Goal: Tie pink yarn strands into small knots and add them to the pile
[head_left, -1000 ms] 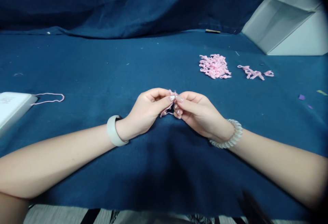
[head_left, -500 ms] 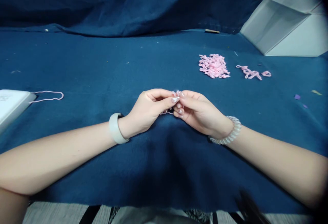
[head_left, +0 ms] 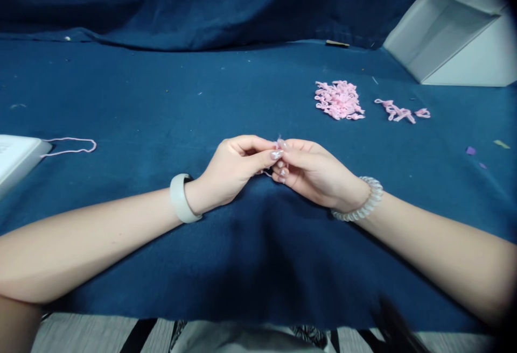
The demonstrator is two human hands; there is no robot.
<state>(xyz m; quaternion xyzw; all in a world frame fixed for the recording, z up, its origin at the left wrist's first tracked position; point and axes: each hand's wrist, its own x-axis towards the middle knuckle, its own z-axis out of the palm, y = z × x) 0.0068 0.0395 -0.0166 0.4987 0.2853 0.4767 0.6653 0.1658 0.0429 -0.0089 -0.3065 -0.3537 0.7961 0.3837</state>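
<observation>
Most of the pink yarn (head_left: 277, 143) is hidden behind the fingers of the left hand (head_left: 230, 170) and the right hand (head_left: 315, 173), so its shape there cannot be told. The left edge cuts off the white box (head_left: 22, 154), where the ends of the pink string (head_left: 93, 146) are lost from sight, and the large white carton (head_left: 464, 62) runs past the top edge. The dark shape (head_left: 396, 323) at the bottom is too blurred to name.

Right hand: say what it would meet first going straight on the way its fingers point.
The left hand, most likely: the right hand points straight at it with hardly a gap. Pink yarn shows between them and might be met first; depth is unclear.
</observation>
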